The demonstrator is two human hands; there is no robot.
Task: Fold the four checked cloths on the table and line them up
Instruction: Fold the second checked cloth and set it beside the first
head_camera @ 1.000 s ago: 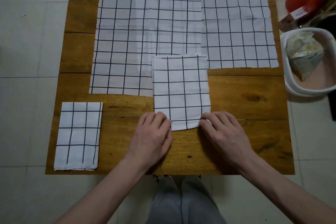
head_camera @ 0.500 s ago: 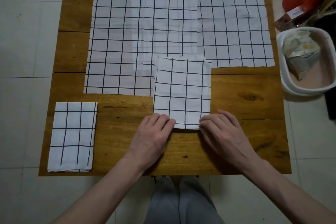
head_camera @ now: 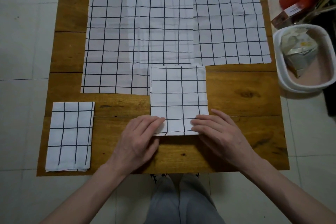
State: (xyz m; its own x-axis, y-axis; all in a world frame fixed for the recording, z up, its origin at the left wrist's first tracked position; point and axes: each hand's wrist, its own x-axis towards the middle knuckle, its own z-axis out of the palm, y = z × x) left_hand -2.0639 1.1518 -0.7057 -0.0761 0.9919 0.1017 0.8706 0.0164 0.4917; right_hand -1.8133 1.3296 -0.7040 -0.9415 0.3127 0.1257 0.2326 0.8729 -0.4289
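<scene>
Currently both hands on near edge of half-folded cloth (head_camera: 179,100), mid table (head_camera: 241,94). L hand (head_camera: 140,138) pinches near-left corner, fingers curled on it; R hand (head_camera: 218,131) pinches near-right corner w/ fingertips. Far end of cloth overlaps big flat cloth (head_camera: 138,29). Finished folded cloth (head_camera: 70,135) sits at near-left table corner, well apart. Smaller flat cloth (head_camera: 231,18) lies far right, beside big one. White basket (head_camera: 283,85) on floor, right of table.
</scene>
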